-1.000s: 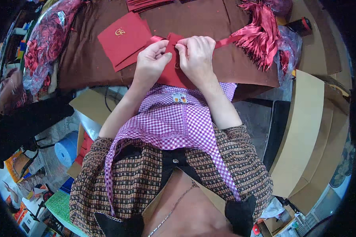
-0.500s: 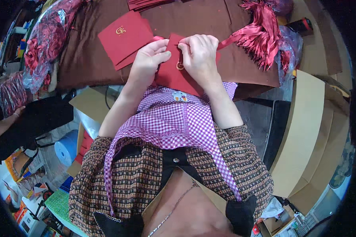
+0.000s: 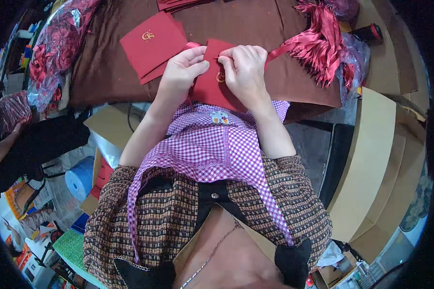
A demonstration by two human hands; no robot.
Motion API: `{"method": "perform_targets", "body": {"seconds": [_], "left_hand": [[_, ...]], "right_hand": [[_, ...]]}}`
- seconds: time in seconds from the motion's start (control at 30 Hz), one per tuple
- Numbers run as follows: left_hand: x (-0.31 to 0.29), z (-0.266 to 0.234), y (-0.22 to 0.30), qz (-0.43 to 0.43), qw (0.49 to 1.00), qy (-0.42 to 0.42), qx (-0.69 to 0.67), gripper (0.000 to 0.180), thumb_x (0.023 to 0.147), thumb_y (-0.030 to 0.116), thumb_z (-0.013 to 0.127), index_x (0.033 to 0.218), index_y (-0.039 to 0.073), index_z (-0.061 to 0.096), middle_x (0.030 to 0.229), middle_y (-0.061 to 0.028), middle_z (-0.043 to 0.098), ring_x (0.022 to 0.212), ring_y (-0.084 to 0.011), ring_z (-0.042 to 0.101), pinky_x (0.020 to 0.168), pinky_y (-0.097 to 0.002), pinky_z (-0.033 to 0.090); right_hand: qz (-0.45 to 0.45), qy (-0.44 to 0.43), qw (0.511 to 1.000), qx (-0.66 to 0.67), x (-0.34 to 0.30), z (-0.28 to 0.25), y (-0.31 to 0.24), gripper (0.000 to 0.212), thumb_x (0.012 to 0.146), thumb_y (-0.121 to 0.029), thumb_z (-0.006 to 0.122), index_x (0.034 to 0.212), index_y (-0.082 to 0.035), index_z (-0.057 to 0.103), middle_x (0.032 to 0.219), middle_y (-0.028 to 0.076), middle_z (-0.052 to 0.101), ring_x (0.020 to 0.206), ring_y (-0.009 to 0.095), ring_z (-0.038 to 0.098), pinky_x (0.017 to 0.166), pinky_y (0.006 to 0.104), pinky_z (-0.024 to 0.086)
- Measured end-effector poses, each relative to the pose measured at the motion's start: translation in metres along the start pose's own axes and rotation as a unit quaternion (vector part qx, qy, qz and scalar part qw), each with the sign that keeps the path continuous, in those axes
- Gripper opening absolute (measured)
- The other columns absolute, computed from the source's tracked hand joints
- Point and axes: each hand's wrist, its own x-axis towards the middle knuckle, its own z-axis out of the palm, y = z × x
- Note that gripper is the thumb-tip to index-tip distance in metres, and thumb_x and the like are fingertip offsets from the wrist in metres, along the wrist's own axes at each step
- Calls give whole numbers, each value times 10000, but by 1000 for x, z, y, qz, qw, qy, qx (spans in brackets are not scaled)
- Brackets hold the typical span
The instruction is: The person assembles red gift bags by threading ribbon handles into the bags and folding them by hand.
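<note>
Though nearly together, right fingers (image 3: 246,53) on red card (image 3: 211,89).

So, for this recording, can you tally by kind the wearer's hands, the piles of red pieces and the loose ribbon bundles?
Wearer's hands: 2 (left hand, right hand)
Piles of red pieces: 2 (left pile, top-edge pile)
Loose ribbon bundle: 1
Total: 5
</note>
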Motion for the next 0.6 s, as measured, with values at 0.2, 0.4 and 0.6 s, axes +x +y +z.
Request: {"method": "perform_targets", "body": {"seconds": [0.2,0.4,0.6], "left_hand": [[-3,5,1,10,1000,10,26,425,818,-12,614,1225,-78,512,1126,-104,599,992,-131,563,871,-247,462],[-6,11,5,18,998,32,52,404,820,-7,629,1207,-69,532,1079,-79,606,955,-113,573,853,-236,476],[-6,11,-1,32,996,41,79,366,823,1,638,1173,-66,560,987,-40,608,872,-79,566,794,-212,479]], "right_hand": [[-6,11,1000,4,-2,3,0,71,758,-104,669,760,-68,608,717,41,601,734,211,569,806,367,350],[-1,10,1000,-3,-2,3,0,79,757,-106,671,764,-65,603,722,42,601,738,214,569,807,373,349],[-13,9,999,-39,-4,5,-1,91,757,-120,676,767,-70,600,726,44,595,744,214,565,810,382,346]]}}
